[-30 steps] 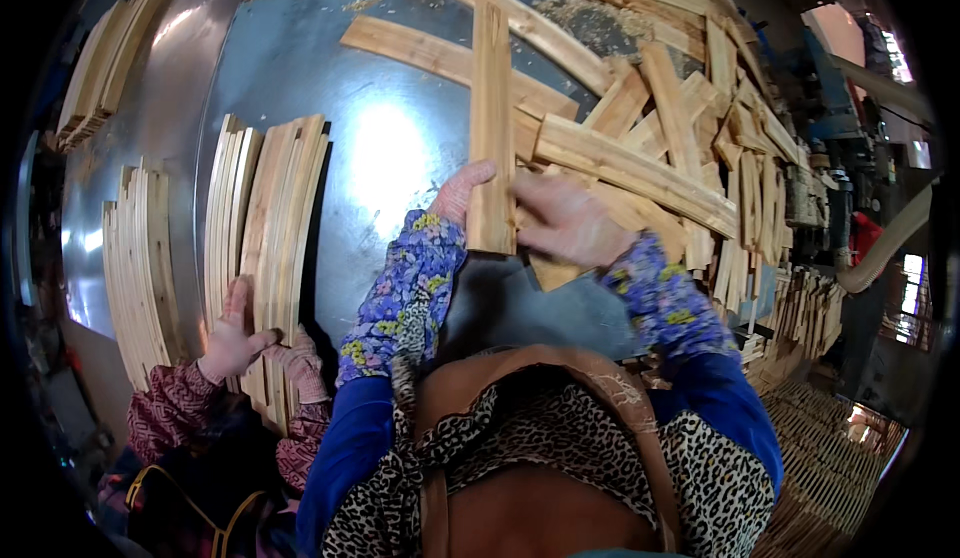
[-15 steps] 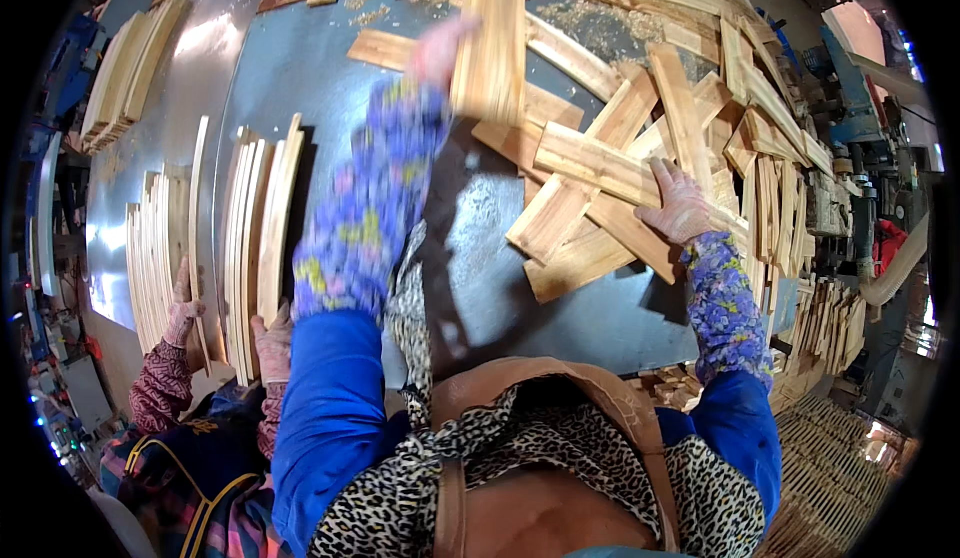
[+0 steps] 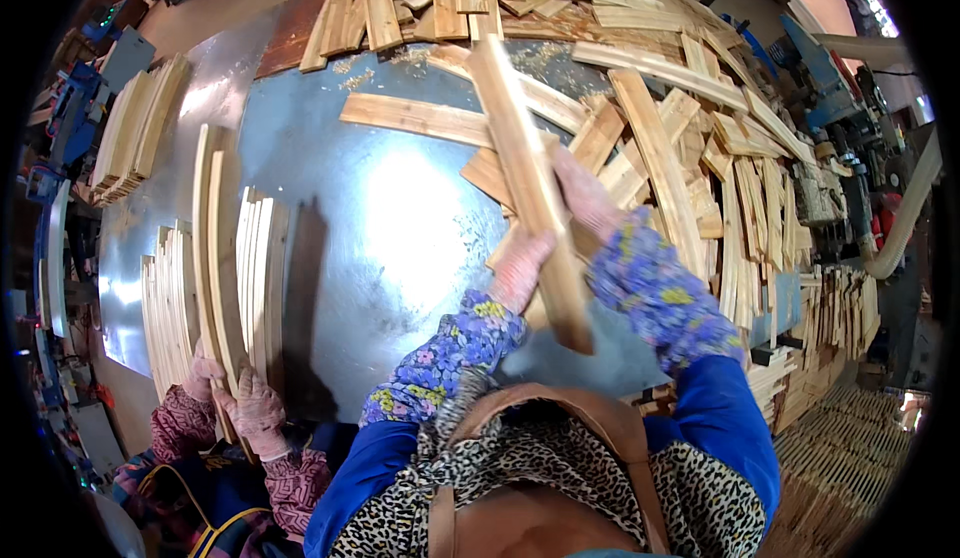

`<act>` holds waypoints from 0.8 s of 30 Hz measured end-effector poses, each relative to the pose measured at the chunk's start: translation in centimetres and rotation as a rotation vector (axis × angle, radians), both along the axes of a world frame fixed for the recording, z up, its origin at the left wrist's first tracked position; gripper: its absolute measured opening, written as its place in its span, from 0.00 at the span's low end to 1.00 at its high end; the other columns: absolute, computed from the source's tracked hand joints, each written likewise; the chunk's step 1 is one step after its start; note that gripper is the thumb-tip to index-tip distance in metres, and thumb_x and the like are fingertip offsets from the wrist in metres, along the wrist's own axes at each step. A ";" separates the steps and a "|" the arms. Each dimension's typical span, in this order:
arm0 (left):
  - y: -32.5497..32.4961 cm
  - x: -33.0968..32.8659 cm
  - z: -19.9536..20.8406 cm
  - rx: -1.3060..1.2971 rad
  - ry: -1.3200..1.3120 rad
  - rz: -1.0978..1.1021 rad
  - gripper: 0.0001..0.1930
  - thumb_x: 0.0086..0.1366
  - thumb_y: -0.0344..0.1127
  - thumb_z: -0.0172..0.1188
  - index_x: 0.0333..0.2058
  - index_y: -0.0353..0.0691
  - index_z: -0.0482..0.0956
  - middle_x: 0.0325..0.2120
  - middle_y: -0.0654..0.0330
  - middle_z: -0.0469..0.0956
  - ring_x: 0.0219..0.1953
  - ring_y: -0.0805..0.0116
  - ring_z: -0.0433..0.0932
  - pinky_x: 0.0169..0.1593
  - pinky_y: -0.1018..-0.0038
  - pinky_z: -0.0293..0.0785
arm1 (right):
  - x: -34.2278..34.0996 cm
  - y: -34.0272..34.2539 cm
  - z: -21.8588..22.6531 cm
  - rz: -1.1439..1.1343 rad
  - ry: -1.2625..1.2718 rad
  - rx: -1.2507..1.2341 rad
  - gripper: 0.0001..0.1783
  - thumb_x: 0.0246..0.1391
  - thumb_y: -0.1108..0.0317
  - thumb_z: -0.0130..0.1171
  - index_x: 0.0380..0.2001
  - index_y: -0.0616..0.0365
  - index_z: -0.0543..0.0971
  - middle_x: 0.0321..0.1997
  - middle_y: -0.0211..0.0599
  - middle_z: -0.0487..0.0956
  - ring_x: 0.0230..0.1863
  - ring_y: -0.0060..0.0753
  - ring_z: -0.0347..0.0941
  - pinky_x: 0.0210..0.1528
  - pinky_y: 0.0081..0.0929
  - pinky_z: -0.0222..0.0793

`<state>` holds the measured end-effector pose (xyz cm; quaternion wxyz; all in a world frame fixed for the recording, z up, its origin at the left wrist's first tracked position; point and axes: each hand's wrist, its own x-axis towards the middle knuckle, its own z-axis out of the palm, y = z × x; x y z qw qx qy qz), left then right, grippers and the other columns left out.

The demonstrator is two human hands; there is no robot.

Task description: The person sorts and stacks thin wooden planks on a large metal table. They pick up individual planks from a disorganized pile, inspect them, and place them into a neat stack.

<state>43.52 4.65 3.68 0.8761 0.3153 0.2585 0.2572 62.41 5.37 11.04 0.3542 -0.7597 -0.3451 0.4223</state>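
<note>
A long, narrow wooden board (image 3: 528, 168) is held tilted above the metal table (image 3: 340, 168), slightly blurred by motion. My left hand (image 3: 524, 266), in a pale glove, grips its left edge near the lower end. On the opposite edge, higher up, my right hand (image 3: 588, 198) is closed around it; some of its fingers are hidden by the board. Beneath and to the right lies a loose heap of similar boards (image 3: 655, 158), lying crosswise over one another. Another single board (image 3: 415, 118) lies on the table, its right end behind the held one.
At the left, a co-worker's gloved hands (image 3: 258, 413) hold upright strips (image 3: 212, 248) between rows of standing strips (image 3: 165, 303). More boards (image 3: 380, 8) are piled along the far edge. A stack (image 3: 140, 128) stands far left; machinery (image 3: 850, 148) is at the right.
My left hand has come down from the far side toward me. My right hand has left the heap and now grips a board with the left. The co-worker's strips have shifted.
</note>
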 end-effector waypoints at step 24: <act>-5.2 -15.9 -8.2 0.429 0.780 0.157 0.28 0.74 0.54 0.65 0.55 0.32 0.80 0.47 0.49 0.86 0.49 0.54 0.83 0.59 0.56 0.77 | -19.6 -17.3 -2.8 0.457 -0.293 0.302 0.40 0.63 0.53 0.68 0.74 0.60 0.71 0.72 0.57 0.74 0.71 0.59 0.72 0.77 0.50 0.64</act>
